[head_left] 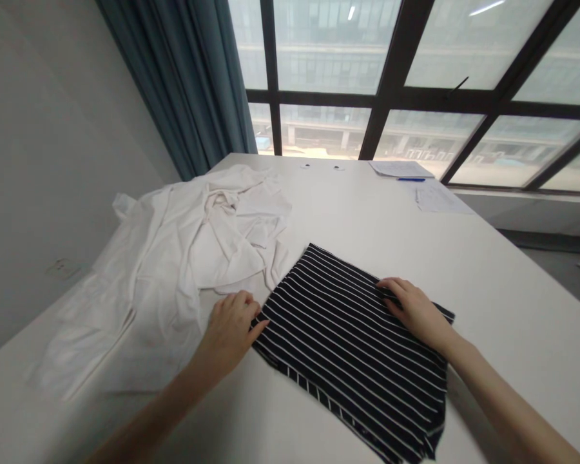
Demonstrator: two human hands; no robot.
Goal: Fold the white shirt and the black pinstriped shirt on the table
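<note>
A black garment with thin white stripes [352, 335] lies folded into a rough rectangle on the white table, turned at an angle in front of me. My left hand [232, 325] holds its left edge, thumb on top and the other fingers curled at the border. At the upper right edge my right hand [410, 309] has its fingers bent over the cloth, thumb close to them, gripping the fabric. The garment's lower corner is loosely crumpled and reaches the bottom of the view. What kind of garment it is, I cannot tell.
White clothing [174, 258] lies heaped on the left of the table [348, 212], beside the wall. Papers [401, 169], a blue pen [410, 180] and another sheet [442, 198] lie at the far right. Behind are a blue curtain [188, 77] and dark-framed windows.
</note>
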